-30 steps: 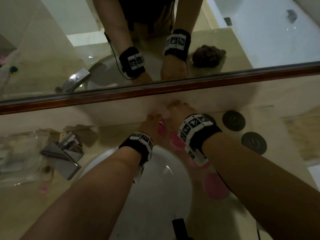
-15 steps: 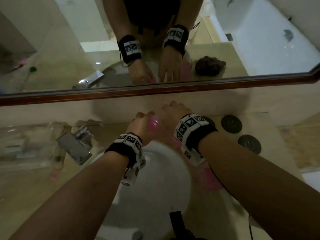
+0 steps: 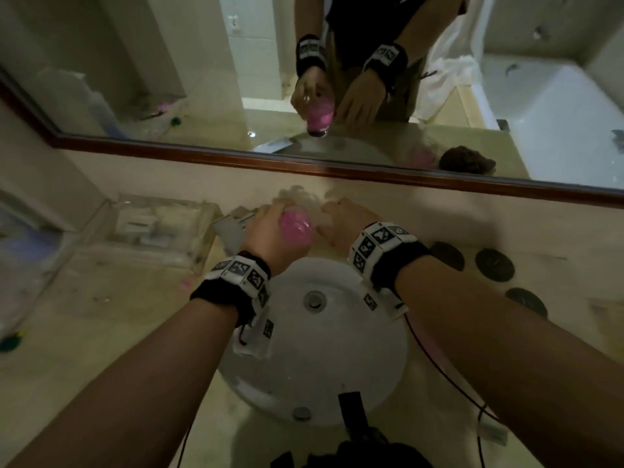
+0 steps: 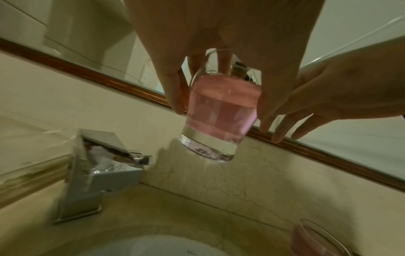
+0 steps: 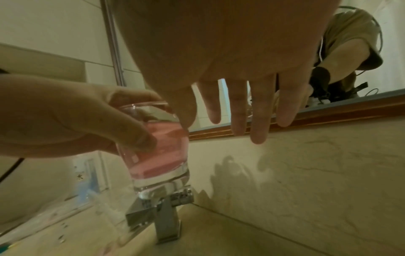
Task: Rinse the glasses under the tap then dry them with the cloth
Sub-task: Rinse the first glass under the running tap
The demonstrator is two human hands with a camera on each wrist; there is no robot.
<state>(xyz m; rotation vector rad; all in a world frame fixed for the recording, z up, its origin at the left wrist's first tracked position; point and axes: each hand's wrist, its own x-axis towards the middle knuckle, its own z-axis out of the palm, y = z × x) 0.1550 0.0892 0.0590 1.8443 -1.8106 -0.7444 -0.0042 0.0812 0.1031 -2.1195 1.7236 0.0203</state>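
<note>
Currently: white round basin is set in the marble counter | chrome tap is mounted at its left | pink-tinted glass is gripped by left hand, held above the tap | right hand is released, fingers straight, just beside the glass.

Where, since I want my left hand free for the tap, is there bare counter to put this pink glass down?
The counter left of the basin, nearer than the clear tray, looks bare apart from small bits. Crowded: the tap behind, and the right side, with three dark discs and a second glass.
</note>
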